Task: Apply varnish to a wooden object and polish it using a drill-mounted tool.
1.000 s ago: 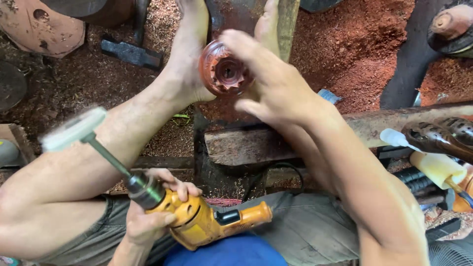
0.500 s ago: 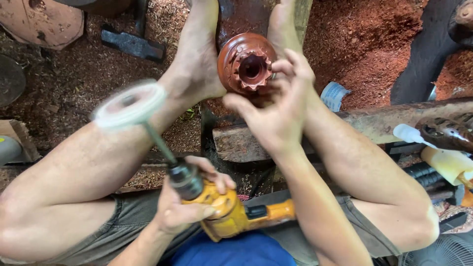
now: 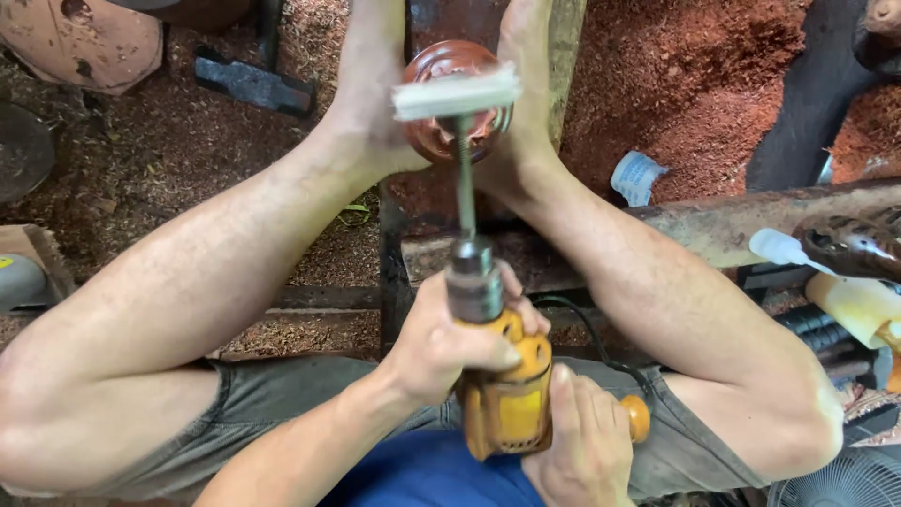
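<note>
Drill (image 3: pixel 507 394) gripped by both hands — left hand (image 3: pixel 441 343) near chuck, right hand (image 3: pixel 582 441) at rear. Buffing wheel (image 3: pixel 457 92) meets foot-clamped reddish wooden piece (image 3: pixel 434 141); polishing seems underway, unfinished.

Drill (image 3: pixel 502 385) near centre, buffing wheel (image 3: pixel 457 91) in front of turned wooden piece (image 3: pixel 441 122) held between both feet. Hammer (image 3: pixel 251 83) far left; glue bottle (image 3: pixel 849 291) right.

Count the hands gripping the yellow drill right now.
2. The left hand wraps the front of the yellow drill just behind the chuck; the right hand holds the rear handle, near the bottom edge. No other hands are in view.
</note>
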